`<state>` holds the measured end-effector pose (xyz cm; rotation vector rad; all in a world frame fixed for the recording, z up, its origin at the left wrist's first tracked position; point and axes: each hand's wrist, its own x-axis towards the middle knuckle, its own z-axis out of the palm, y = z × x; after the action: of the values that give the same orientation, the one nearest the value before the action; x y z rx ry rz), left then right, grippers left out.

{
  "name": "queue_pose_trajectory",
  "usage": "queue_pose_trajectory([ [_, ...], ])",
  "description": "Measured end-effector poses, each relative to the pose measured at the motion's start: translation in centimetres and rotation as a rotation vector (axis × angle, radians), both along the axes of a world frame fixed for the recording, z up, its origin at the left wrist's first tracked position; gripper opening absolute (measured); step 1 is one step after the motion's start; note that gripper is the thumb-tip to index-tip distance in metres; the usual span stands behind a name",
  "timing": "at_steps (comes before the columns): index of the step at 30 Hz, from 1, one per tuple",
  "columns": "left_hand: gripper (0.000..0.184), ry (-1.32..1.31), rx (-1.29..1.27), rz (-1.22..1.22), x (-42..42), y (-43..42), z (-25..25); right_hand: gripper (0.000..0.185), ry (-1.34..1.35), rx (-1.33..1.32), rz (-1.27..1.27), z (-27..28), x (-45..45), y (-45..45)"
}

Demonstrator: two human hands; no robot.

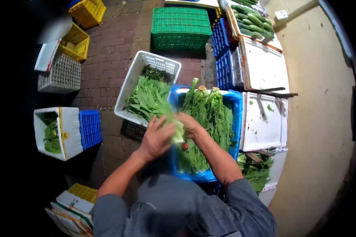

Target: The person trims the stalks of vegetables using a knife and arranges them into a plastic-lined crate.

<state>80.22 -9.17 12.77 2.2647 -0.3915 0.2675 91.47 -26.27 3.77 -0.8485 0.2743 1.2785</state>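
A bunch of leafy greens point(177, 132) is between my two hands, its pale stem end toward me, blurred by motion. My left hand point(157, 136) is wrapped round its left side. On its right side my right hand point(188, 125) is closed, with a small red-ended object point(184, 146) showing just below it; the rest of that object is hidden. Under and beyond the bunch, a white basket point(124, 93) holds loose green leaves point(148, 94). To the right, a box lined with blue plastic point(237, 118) holds upright-laid leafy stalks point(209, 114).
A green crate point(181, 31) stands ahead. White foam lids point(265, 122) and a tray of cucumbers point(251, 21) line the right side by the wall. At left are a foam box point(69, 132), a blue crate point(90, 128) and a grey crate point(63, 73).
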Motion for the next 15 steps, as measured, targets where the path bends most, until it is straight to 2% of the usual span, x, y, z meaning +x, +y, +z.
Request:
queue_pose_trajectory([
  [3, 0.065, 0.108, -0.019, -0.138, -1.9, -1.5, 0.4, 0.047, -0.223, 0.043, -0.063, 1.3, -1.4, -3.4],
  [5, 0.063, 0.151, -0.057, -0.133, -2.3, -2.4, 1.0, 0.065, -0.338, 0.055, -0.112, 3.0, -2.4, -5.2],
  [7, 0.061, 0.210, -0.200, -0.055, -2.6, -3.6, 0.8, 0.071, -0.357, 0.016, -0.167, 2.1, -3.8, -7.0],
  [9, 0.059, 0.375, -0.403, 0.220, -3.2, -5.4, -0.5, 0.073, -0.412, -0.037, -0.269, 1.8, -5.4, -8.9],
  [10, 0.055, 0.415, -0.747, 0.302, -2.2, -7.2, -1.6, 0.074, -0.431, -0.065, -0.314, 2.4, -6.0, -9.5],
  [11, 0.052, 0.627, -0.920, 0.362, -2.0, -8.1, -1.6, 0.078, -0.383, -0.067, -0.327, 3.2, -6.2, -10.4],
  [13, 0.053, 0.870, -1.206, 0.443, -1.3, -8.7, -5.5, 0.079, -0.438, -0.068, -0.386, 2.9, -7.1, -11.6],
  [15, 0.054, 0.992, -1.353, 0.406, -0.8, -9.5, -9.6, 0.077, -0.458, -0.102, -0.406, 3.2, -7.7, -12.7],
])
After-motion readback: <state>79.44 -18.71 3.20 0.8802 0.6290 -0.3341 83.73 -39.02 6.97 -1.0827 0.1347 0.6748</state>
